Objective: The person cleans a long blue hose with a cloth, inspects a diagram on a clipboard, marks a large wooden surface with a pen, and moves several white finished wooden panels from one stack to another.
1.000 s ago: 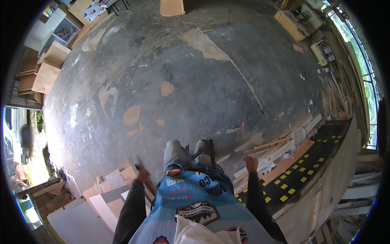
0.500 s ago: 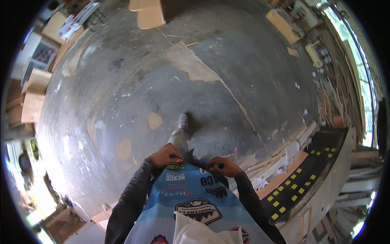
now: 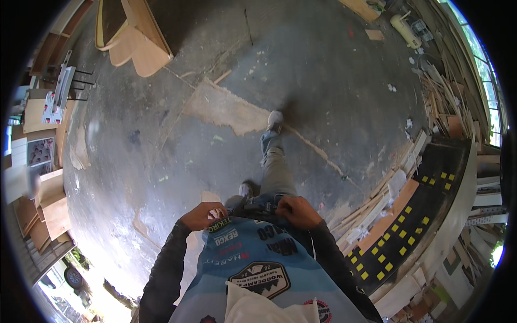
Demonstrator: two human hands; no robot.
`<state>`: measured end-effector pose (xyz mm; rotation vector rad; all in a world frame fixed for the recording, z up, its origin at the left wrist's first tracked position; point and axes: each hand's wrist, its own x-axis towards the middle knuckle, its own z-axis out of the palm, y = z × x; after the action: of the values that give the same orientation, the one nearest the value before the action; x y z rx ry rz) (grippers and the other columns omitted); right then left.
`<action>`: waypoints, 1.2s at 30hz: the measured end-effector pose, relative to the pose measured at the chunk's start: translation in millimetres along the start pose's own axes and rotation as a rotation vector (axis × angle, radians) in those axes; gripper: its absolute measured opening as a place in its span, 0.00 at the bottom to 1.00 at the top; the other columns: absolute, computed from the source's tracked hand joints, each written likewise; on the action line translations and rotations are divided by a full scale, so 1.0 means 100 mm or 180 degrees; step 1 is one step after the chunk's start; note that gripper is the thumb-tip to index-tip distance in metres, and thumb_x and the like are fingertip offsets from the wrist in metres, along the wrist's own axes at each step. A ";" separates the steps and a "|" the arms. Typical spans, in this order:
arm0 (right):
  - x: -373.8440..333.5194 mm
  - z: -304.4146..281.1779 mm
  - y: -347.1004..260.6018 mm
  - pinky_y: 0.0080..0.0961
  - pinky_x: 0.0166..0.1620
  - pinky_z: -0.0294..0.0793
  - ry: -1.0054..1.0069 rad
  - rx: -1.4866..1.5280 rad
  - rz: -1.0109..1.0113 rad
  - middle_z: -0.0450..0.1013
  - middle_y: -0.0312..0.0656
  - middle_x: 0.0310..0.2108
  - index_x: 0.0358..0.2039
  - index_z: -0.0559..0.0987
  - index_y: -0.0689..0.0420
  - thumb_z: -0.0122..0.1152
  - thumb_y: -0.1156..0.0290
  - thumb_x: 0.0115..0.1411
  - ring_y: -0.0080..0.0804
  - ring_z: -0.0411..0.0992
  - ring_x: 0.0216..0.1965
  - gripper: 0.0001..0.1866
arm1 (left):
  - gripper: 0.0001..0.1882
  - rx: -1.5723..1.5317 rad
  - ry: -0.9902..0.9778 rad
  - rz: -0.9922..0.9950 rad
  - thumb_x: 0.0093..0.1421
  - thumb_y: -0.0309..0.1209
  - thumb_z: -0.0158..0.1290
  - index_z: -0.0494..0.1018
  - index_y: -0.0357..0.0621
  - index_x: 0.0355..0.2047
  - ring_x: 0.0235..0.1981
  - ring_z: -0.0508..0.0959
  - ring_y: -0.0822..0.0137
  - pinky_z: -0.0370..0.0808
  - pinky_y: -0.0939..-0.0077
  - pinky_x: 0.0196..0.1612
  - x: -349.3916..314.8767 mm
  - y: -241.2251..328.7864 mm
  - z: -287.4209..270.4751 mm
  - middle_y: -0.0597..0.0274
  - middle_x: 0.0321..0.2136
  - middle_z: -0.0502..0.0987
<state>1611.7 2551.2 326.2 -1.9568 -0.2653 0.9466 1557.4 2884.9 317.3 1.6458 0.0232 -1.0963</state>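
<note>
One piece of white fabric (image 3: 269, 306) hangs at my chest, closest to the camera, over the blue printed shirt (image 3: 218, 264) I am wearing. Dark sleeves (image 3: 164, 269) cover both my arms down to the wrists. My hands are apart, one at each side of the shirt's lower edge, in front of my waist. My left hand (image 3: 203, 216) has its fingers curled in on the left corner of the hem, gripping it. My right hand (image 3: 300, 212) is bent into a loose fist by the dark waistband (image 3: 263, 206); I cannot tell whether it pinches cloth.

Below the hem, my grey trousers (image 3: 278, 169) show, one leg set well ahead of the other and ending in a pale shoe (image 3: 275, 119). To my right, wood strips (image 3: 369, 215) lie beside a black board with yellow squares (image 3: 396, 237).

Beyond my forward foot, the grey concrete floor (image 3: 318, 70) carries a tan patch (image 3: 226, 107). Farther off, a curved wooden piece (image 3: 142, 46) stands toward the left, and a cream tank (image 3: 405, 31) sits toward the right, near long stacked timber (image 3: 444, 89).
</note>
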 end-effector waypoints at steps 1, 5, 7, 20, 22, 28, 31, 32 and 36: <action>0.27 -0.16 -0.08 0.35 0.34 0.68 0.0147 -0.0101 -0.0065 0.73 0.47 0.26 0.27 0.74 0.60 0.61 0.69 0.52 0.46 0.72 0.30 0.08 | 0.12 -0.0055 0.0041 -0.0004 0.50 0.27 0.57 0.73 0.44 0.37 0.36 0.76 0.71 0.72 0.75 0.39 0.14 0.11 -0.17 0.64 0.33 0.77; 1.16 -1.01 -0.30 0.37 0.34 0.67 0.0328 -0.0356 -0.0573 0.72 0.49 0.25 0.27 0.73 0.60 0.60 0.68 0.52 0.48 0.71 0.29 0.09 | 0.13 -0.0001 0.0435 0.0142 0.49 0.28 0.58 0.73 0.45 0.37 0.37 0.75 0.70 0.72 0.74 0.40 0.63 0.79 -0.77 0.64 0.34 0.76; 1.49 -1.51 -0.45 0.38 0.34 0.67 0.0026 -0.0504 -0.0621 0.71 0.49 0.25 0.27 0.72 0.60 0.60 0.67 0.53 0.49 0.71 0.29 0.10 | 0.13 0.0115 0.0622 0.0322 0.48 0.26 0.56 0.73 0.44 0.36 0.37 0.75 0.68 0.72 0.73 0.40 0.82 1.12 -1.02 0.62 0.33 0.75; 3.70 -3.23 -1.23 0.35 0.30 0.67 -0.0896 -0.0951 0.0099 0.72 0.49 0.23 0.27 0.76 0.61 0.62 0.59 0.53 0.42 0.71 0.25 0.16 | 0.08 0.0434 0.0870 0.0292 0.51 0.24 0.54 0.72 0.38 0.34 0.27 0.76 0.65 0.73 0.73 0.33 2.23 2.58 -3.20 0.56 0.24 0.76; 4.18 -3.34 -1.39 0.33 0.29 0.66 -0.0861 -0.1229 0.0049 0.72 0.49 0.22 0.27 0.76 0.61 0.62 0.62 0.53 0.40 0.70 0.25 0.14 | 0.09 0.0541 0.0967 0.0497 0.50 0.25 0.54 0.72 0.37 0.33 0.25 0.76 0.63 0.73 0.72 0.33 2.45 2.62 -3.65 0.54 0.21 0.75; 5.56 -3.78 -2.12 0.30 0.29 0.66 0.0924 0.0431 -0.0508 0.72 0.47 0.22 0.27 0.75 0.62 0.59 0.70 0.54 0.39 0.70 0.25 0.08 | 0.10 0.0572 0.0938 0.0609 0.49 0.26 0.54 0.72 0.37 0.33 0.26 0.75 0.61 0.73 0.70 0.32 2.62 3.22 -4.99 0.54 0.23 0.74; 6.18 -3.83 -2.10 0.30 0.30 0.67 0.1218 -0.0008 -0.0339 0.72 0.49 0.22 0.26 0.75 0.63 0.59 0.69 0.54 0.39 0.72 0.25 0.09 | 0.07 0.0408 0.0987 0.0755 0.49 0.23 0.54 0.73 0.38 0.30 0.27 0.75 0.65 0.72 0.73 0.30 2.76 3.24 -5.42 0.56 0.27 0.73; 6.38 -3.82 -2.04 0.31 0.31 0.68 0.1045 -0.0139 -0.0273 0.73 0.50 0.22 0.26 0.75 0.63 0.59 0.70 0.54 0.41 0.72 0.26 0.08 | 0.06 0.0312 0.1039 0.0701 0.49 0.21 0.53 0.74 0.38 0.30 0.27 0.75 0.66 0.72 0.74 0.30 2.81 3.31 -5.55 0.56 0.26 0.73; 7.12 -3.89 -1.87 0.37 0.33 0.69 0.0555 -0.0852 -0.0171 0.74 0.52 0.24 0.26 0.76 0.61 0.57 0.69 0.53 0.47 0.73 0.29 0.08 | 0.06 0.0243 0.1285 0.0652 0.49 0.19 0.52 0.73 0.38 0.29 0.26 0.75 0.67 0.71 0.75 0.29 3.19 3.54 -6.04 0.56 0.25 0.73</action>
<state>2406.2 2777.3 224.7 -2.2504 -0.3572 0.7294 2306.8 3054.6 355.9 1.8700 0.0742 -0.6060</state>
